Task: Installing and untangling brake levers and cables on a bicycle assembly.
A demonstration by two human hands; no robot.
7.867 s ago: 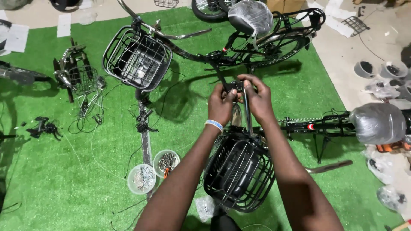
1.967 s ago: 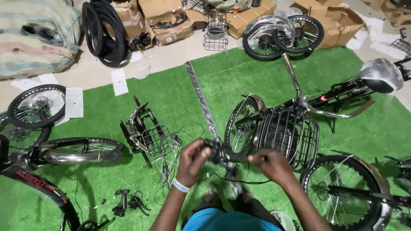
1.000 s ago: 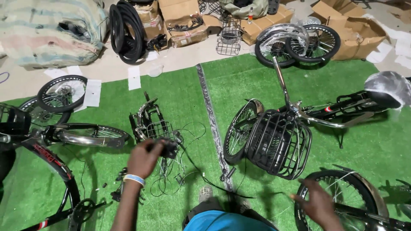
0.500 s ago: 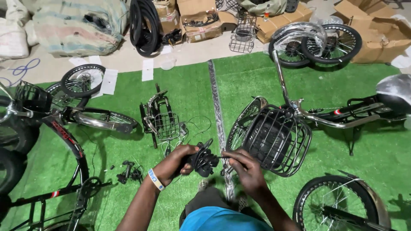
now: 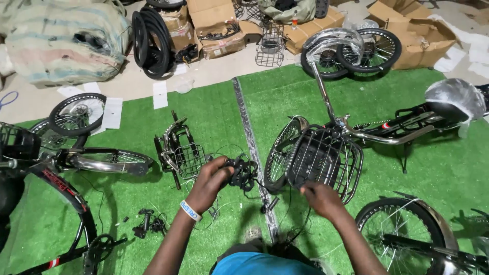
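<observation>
Hands work on bike parts over green grass mat.

Left hand (image 5: 211,181) grips tight on a black part with wires (image 5: 240,172), mid frame. Right hand (image 5: 322,197) pinches a thin wire by the basket (image 5: 326,160). Bike looks half built.

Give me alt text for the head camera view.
A person's left hand holds a tangled black cable assembly while the right hand rests beside a black wire basket on a bicycle, with wheels and cardboard boxes around green turf.

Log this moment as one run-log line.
left hand: holds black cable part | right hand: by basket, grip unclear | surface: green mat | nearby: small rack
</observation>
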